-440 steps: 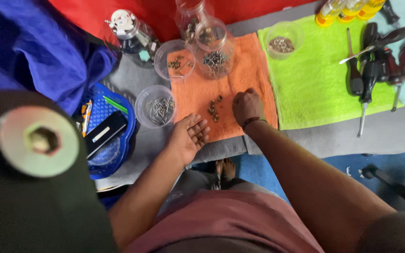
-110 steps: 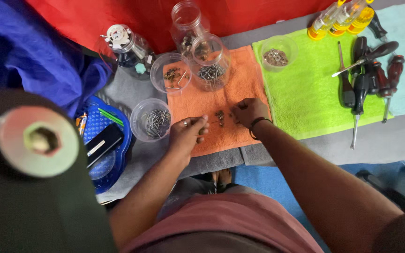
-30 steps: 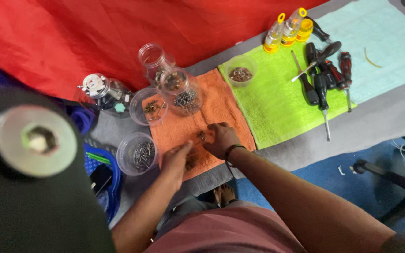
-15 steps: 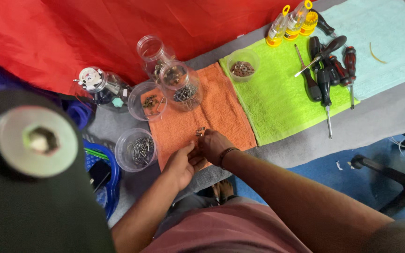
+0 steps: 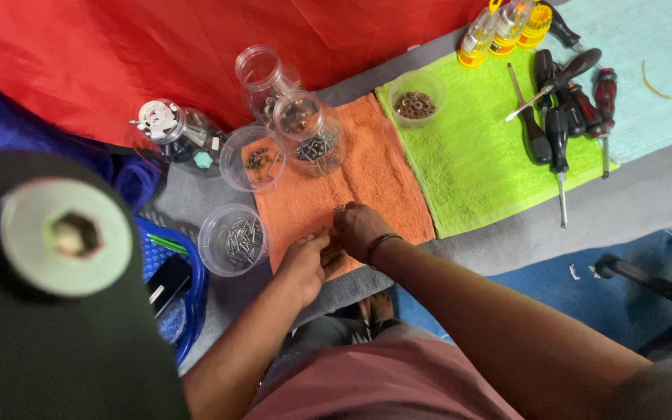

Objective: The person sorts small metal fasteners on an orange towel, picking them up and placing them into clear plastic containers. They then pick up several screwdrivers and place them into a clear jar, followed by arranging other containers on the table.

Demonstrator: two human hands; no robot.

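Note:
Both hands rest close together on the near part of an orange towel [image 5: 367, 175]. My left hand [image 5: 309, 260] lies with its fingers curled at the towel's near edge. Just to its right, my right hand [image 5: 359, 228] has its fingers bent down over small dark hardware pieces, mostly hidden under the fingers. A dark band circles the right wrist. A clear plastic cup of screws [image 5: 233, 239] stands just left of my left hand.
Clear jars [image 5: 305, 132] and a cup of small parts [image 5: 252, 158] stand at the towel's far end. On the green towel [image 5: 491, 148] lie a cup of washers [image 5: 416, 97], several screwdrivers [image 5: 558, 128] and yellow bottles [image 5: 507, 27]. Blue tray [image 5: 173, 280] at left.
The two hands have drawn together near the towel's front edge. The camera has swung, so the table now sits more to the right and lower in view.

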